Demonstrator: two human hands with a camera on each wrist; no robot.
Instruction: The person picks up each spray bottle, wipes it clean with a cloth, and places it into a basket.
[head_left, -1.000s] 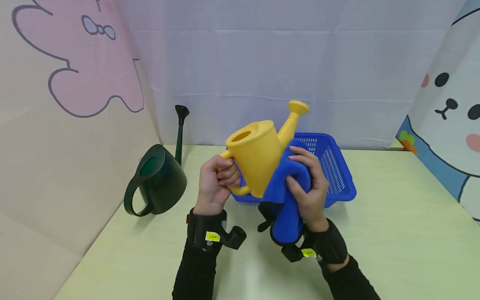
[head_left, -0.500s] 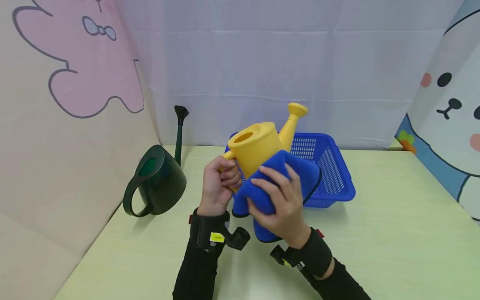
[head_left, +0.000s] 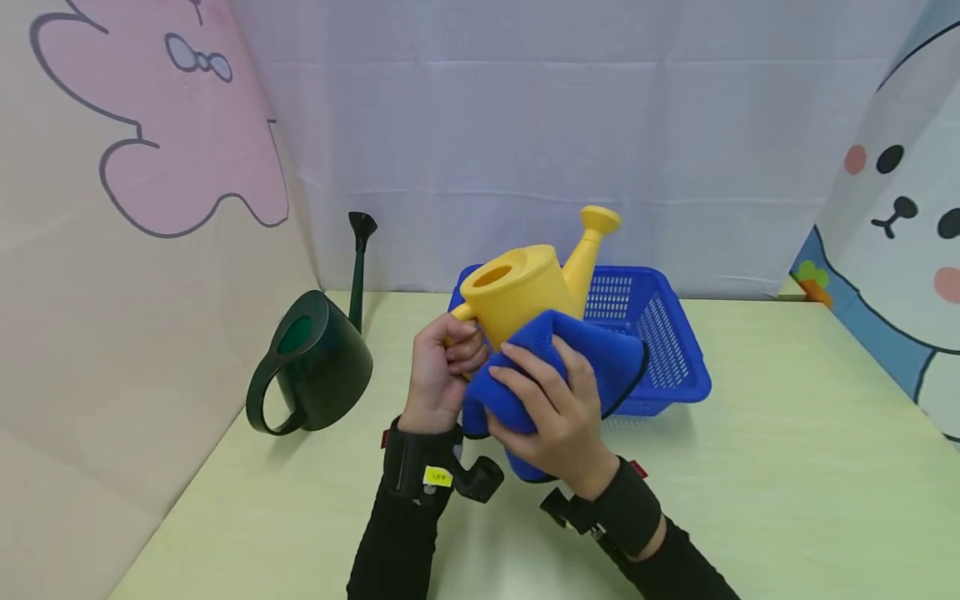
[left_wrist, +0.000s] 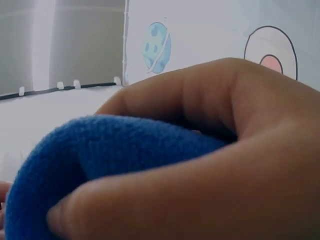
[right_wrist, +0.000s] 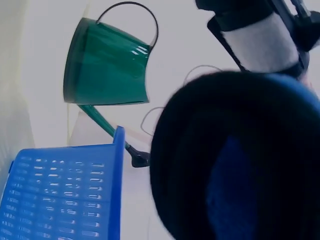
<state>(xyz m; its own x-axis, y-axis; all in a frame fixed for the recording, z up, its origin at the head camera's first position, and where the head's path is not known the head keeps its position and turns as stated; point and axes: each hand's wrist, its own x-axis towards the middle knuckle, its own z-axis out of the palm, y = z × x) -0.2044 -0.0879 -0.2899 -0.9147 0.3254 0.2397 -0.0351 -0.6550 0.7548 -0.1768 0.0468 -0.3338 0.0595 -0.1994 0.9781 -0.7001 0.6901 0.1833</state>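
A yellow watering can is held above the table in the head view, its spout pointing up to the right. My left hand grips its handle, fingers curled round it. A blue cloth with black edging is bunched in my right hand, against the can's near side, hiding the lower body. In the left wrist view, thumb and fingers pinch the folded cloth. Close up in the right wrist view, the dark underside of the cloth fills the lower right.
A dark green watering can stands at the table's left, spout toward the back. Behind the yellow can sits a blue perforated basket. A pale curtain hangs along the table's far edge, with printed panels on both sides.
My right hand has brought the cloth left from beside the spout across the can's lower front. During the last half second it shifts only slightly. The left hand moves a little right with the can.
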